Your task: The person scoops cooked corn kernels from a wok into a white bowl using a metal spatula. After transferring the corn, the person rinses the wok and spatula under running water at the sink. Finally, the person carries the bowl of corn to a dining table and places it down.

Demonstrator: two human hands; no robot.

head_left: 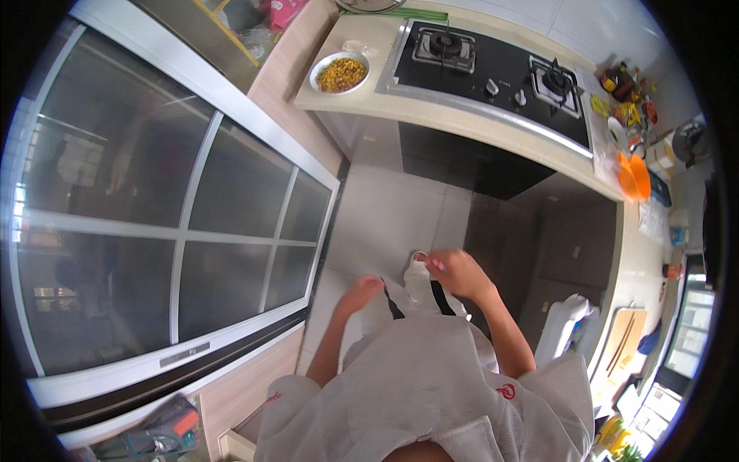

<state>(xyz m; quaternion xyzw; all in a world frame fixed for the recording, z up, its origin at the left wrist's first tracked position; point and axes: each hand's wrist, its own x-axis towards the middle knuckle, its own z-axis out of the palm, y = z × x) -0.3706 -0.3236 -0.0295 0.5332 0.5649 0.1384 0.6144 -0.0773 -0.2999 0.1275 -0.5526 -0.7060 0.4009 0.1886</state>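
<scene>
Black and narrow, one strap [391,299] slants just past the far hem of the pale grey shirt [408,369], its upper end at the fingertips of the left hand [362,292]. Those fingers are drawn together in a narrow pinch on that end, by the look of it. A wider black band [441,298] stands to its right, also just beyond the shirt's hem, running up toward the right hand [459,273]. That hand is bent over with its fingers curled inward; whether they grip the band, I cannot tell. Between the two hands, beyond the shirt, shows a white shoe [416,283] on the grey tiled floor [385,204].

Left of the shirt stretches a large dark-glass door [115,115] with pale metal framing. Well ahead of the shirt runs a beige counter [339,38], bearing a white bowl [314,77] of yellow-orange food [341,75], and, farther right, a black two-burner stove [462,86]. Ahead and to the right of the shirt sit bottles [627,86] and an orange container [633,177]; a wooden board [622,339] lies right of the shirt
</scene>
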